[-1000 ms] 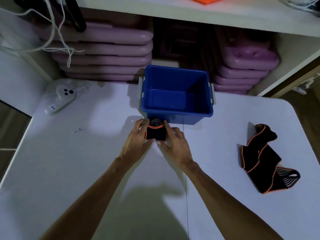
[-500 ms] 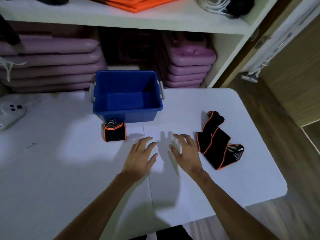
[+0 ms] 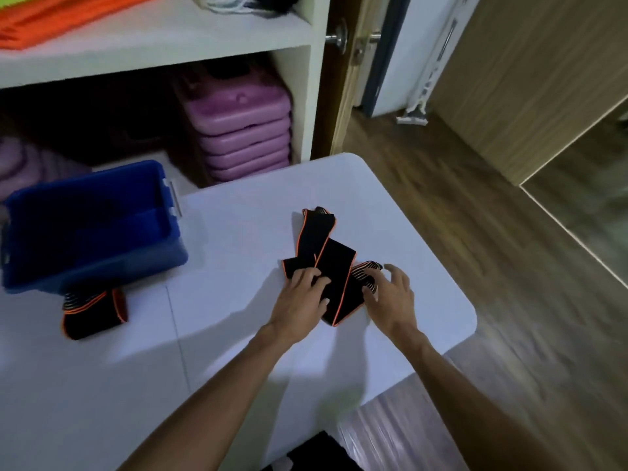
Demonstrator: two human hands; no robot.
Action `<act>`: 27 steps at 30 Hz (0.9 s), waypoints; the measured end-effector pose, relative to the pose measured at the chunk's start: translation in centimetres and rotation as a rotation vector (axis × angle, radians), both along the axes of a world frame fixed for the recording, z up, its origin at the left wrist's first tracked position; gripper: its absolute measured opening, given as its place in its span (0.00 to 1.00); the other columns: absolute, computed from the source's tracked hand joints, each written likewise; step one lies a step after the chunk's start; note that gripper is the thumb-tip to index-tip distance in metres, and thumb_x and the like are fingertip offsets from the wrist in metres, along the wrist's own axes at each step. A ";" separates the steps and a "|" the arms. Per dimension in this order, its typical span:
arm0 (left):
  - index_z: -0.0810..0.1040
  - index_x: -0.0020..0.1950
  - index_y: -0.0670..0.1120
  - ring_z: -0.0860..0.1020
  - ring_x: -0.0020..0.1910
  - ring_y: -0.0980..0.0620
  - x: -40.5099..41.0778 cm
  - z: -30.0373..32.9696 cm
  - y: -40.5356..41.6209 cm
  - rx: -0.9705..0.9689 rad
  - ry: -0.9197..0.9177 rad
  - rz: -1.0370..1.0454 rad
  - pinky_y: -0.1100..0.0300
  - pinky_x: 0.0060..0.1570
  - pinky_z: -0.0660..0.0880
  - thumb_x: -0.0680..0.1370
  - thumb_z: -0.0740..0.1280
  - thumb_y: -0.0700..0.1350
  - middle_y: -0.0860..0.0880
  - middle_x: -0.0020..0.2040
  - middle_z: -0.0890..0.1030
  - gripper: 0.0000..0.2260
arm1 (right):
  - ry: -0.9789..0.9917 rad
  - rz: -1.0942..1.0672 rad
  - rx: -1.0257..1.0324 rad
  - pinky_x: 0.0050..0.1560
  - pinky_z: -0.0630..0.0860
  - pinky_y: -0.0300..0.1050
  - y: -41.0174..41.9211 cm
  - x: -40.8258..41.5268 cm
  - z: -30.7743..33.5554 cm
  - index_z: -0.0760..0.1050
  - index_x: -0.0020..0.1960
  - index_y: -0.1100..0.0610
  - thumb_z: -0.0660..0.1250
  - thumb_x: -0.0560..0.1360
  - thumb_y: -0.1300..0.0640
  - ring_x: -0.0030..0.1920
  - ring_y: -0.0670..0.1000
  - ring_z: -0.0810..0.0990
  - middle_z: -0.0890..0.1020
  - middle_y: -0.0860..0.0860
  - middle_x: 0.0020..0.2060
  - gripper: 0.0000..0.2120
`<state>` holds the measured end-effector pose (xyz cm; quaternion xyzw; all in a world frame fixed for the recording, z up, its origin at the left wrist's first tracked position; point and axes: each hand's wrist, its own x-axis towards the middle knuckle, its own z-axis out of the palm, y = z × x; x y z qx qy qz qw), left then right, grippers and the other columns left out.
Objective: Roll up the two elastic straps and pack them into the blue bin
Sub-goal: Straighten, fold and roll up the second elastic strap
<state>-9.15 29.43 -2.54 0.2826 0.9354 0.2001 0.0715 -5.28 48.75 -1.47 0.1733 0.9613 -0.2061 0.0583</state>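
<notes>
**Two straps: one rolled, one loose, neither binned**

One loose strap [image 3: 326,263] lies folded over itself near the table's [image 3: 238,215] right edge. Your left hand [image 3: 299,300] rests on its near-left fold with fingers lying loosely bent across it; your right hand [image 3: 390,294] touches the striped end, fingers spread, gripping nothing firmly. Likely you are locating an end to start rolling. The rolled strap [image 3: 93,314] stands just before the blue bin [image 3: 95,263]. Bare table between gives working room.

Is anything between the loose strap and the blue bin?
Nothing visible. The loose strap lies under both hands, the left hand and right hand, and bare table runs from it to the bin. The rolled strap sits at the bin's near wall, off that path.
</notes>
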 end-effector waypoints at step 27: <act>0.77 0.44 0.41 0.70 0.66 0.34 9.3 1.1 -13.8 -0.565 0.324 0.029 0.36 0.65 0.62 0.68 0.70 0.38 0.35 0.62 0.76 0.06 | 0.025 0.068 -0.113 0.41 0.75 0.48 -3.2 0.7 -1.1 0.75 0.61 0.50 0.57 0.77 0.58 0.48 0.54 0.77 0.79 0.50 0.45 0.15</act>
